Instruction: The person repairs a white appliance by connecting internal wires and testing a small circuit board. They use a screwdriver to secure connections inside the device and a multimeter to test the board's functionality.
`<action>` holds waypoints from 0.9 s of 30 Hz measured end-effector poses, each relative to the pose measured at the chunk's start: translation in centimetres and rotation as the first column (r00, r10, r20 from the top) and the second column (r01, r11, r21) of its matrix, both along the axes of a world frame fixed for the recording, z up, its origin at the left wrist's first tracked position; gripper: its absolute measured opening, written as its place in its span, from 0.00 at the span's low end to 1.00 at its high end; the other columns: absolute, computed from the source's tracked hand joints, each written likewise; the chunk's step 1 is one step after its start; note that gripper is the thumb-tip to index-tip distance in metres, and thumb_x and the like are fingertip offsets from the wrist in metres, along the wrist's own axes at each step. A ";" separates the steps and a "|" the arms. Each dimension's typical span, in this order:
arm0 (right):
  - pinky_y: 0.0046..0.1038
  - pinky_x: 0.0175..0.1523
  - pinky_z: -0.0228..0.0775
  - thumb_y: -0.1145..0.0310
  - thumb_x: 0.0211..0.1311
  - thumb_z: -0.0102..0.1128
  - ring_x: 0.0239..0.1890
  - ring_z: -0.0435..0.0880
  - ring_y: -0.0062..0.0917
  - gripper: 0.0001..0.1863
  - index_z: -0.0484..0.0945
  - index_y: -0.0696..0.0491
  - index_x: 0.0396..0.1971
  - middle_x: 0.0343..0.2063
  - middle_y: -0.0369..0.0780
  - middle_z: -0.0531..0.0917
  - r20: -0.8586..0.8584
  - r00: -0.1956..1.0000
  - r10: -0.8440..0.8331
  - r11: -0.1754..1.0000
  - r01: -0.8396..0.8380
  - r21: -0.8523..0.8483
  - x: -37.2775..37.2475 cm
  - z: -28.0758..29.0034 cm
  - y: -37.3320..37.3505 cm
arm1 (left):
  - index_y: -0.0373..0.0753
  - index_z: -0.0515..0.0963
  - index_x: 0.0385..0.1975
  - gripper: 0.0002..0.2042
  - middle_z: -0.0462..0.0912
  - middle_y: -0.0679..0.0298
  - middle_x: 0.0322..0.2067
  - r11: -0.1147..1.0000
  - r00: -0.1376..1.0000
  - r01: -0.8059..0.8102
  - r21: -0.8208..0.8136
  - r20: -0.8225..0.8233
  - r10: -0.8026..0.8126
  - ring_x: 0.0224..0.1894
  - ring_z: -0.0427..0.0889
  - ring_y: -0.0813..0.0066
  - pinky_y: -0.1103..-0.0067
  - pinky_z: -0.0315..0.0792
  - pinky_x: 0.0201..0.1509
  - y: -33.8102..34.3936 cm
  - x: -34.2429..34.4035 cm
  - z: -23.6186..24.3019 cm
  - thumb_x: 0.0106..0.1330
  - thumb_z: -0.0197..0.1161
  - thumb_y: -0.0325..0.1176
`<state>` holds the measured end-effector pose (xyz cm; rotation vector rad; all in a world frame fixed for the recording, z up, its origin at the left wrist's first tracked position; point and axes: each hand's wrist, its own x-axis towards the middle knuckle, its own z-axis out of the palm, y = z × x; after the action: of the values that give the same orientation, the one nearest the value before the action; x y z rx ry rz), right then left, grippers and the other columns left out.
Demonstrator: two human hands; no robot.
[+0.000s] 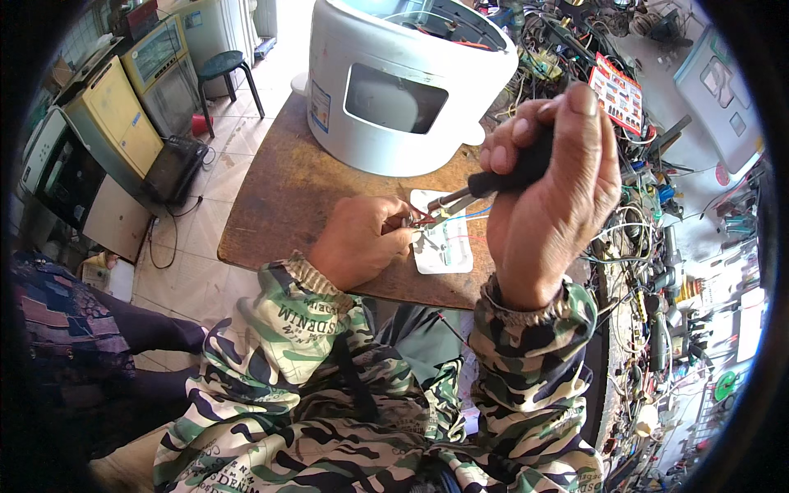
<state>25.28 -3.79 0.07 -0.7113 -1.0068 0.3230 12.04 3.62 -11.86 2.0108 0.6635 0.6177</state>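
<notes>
My right hand (551, 181) is wrapped round the black handle of a screwdriver (450, 197), raised over the right part of the wooden table. Its metal shaft slants down to the left, its end close to my left fingertips. My left hand (362, 234) is closed in a pinch on a small part with reddish wire at it; the fingers hide most of it. Beneath the shaft lies a white plastic panel (448, 261) with rounded corners. A thin blue wire (470, 217) and a red wire run across it toward my right wrist.
A large white round housing (394, 148) with a dark window stands on the wooden table (279, 197). Tangled cables and parts (649, 271) crowd the right side. A dark stool (226, 66) and cabinets (115, 115) stand left. Another person's legs (156, 329) are at lower left.
</notes>
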 end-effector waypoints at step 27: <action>0.20 0.27 0.70 0.65 0.73 0.65 0.22 0.80 0.15 0.14 0.81 0.63 0.36 0.18 0.34 0.80 0.387 0.922 -0.010 0.929 0.152 -0.337 -1.0 -1.4 1.3 | 0.28 0.83 0.40 0.12 0.86 0.52 0.24 0.993 0.993 -0.018 -0.120 0.114 0.032 0.29 0.89 0.65 0.72 0.79 0.36 -0.4 0.1 -0.5 0.60 0.63 0.28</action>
<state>24.24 -2.47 -1.33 -1.1820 -1.2975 0.3056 12.09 3.26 -12.34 1.8441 0.6410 0.6884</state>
